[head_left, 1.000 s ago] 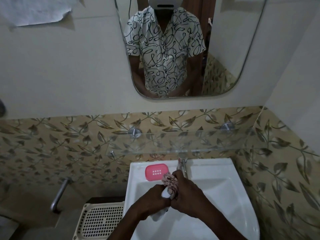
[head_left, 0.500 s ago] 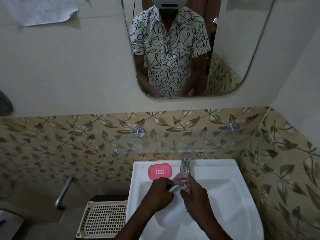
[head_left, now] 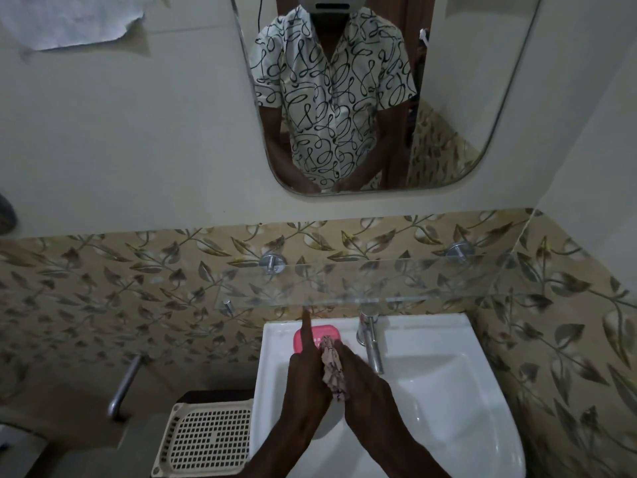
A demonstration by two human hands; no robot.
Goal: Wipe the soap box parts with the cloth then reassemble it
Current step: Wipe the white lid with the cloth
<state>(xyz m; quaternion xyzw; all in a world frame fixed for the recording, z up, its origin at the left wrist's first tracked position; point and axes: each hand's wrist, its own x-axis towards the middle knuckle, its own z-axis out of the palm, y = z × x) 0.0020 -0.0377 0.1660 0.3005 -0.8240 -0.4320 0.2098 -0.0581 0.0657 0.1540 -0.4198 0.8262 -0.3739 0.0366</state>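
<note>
Pink plastic, a soap box part [head_left: 322, 336] lies flat on the back left ledge of the white sink [head_left: 448, 391], partly covered by the left hand's raised forefinger. It carries a small grid of pale holes; no writing can be read on it or anywhere else in view.

A patterned cloth [head_left: 332, 372], pink and white with dark marks, is bunched between the two hands over the basin. The left hand [head_left: 308, 377] is mostly closed against the cloth, its forefinger stretched straight up toward the wall. The right hand [head_left: 360, 377] is curled around the cloth from the other side, fingers closed on it. Whether another soap box part sits inside the cloth cannot be told, as the hands and cloth hide it.

Just right of the hands, the chrome tap [head_left: 370, 343] stands on the back ledge and reaches out over the basin. The bowl to the right and in front of the hands is open. A glass shelf [head_left: 396, 281] runs above the ledge, on metal pegs in the leaf-patterned tile. Left of the sink and lower down sits a cream perforated tray [head_left: 206, 439], with a metal bar [head_left: 124, 386] on the wall beyond it. A mirror [head_left: 465, 98] hangs above, showing a person in a patterned shirt.
</note>
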